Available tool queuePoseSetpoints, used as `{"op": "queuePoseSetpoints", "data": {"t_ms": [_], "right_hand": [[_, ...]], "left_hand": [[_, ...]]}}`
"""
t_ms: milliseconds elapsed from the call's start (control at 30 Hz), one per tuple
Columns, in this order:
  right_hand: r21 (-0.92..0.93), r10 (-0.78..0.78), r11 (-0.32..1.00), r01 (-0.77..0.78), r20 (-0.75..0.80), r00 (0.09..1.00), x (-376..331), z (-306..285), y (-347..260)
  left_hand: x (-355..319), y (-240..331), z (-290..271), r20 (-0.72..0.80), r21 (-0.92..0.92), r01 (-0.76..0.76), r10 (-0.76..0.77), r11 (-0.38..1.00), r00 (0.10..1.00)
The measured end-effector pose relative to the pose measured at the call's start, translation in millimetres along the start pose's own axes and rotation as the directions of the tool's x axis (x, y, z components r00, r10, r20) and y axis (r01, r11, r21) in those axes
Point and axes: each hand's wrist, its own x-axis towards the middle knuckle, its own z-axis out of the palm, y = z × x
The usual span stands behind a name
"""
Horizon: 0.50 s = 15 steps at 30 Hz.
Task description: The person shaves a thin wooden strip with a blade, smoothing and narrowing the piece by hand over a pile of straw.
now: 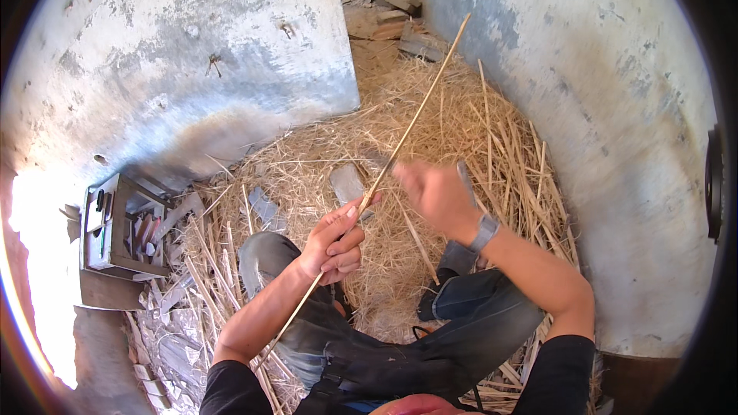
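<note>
A long, thin pale strip of split bamboo or cane [423,107] runs slantwise from beside my left arm up toward the far right. My left hand [336,244] is closed round it, thumb on top. Just right of the strip is my right hand [438,194], blurred by motion, its fingers curled. A dark, narrow, blade-like sliver [390,162] shows against the strip near the right fingers. Behind that hand a grey flat edge [464,177] sticks up; whether the hand holds it is unclear. My right wrist wears a grey band [485,233].
Pale shavings [307,150] cover the floor round my bent legs. Split strips [519,161] lie heaped along the right wall. On the left stands a small wooden cabinet [123,219] with items on it. Bricks and boards [396,11] lie in the far corner.
</note>
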Motion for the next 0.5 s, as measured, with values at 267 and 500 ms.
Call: {"op": "queuePoseSetpoints", "data": {"t_ms": [267, 500], "right_hand": [[0.1, 0.175, 0.979, -0.176, 0.02, 0.984, -16.7, 13.4, -14.5], [-0.027, 0.215, 0.976, -0.217, -0.073, 0.974, 2.0, -12.5, 6.7]], "left_hand": [[4.9, -4.8, -3.0, 0.02, -0.087, 0.009, -0.007, 0.996, 1.0], [8.9, -11.6, 6.2, -0.025, 0.171, -0.06, 0.065, 0.983, 0.998]]}}
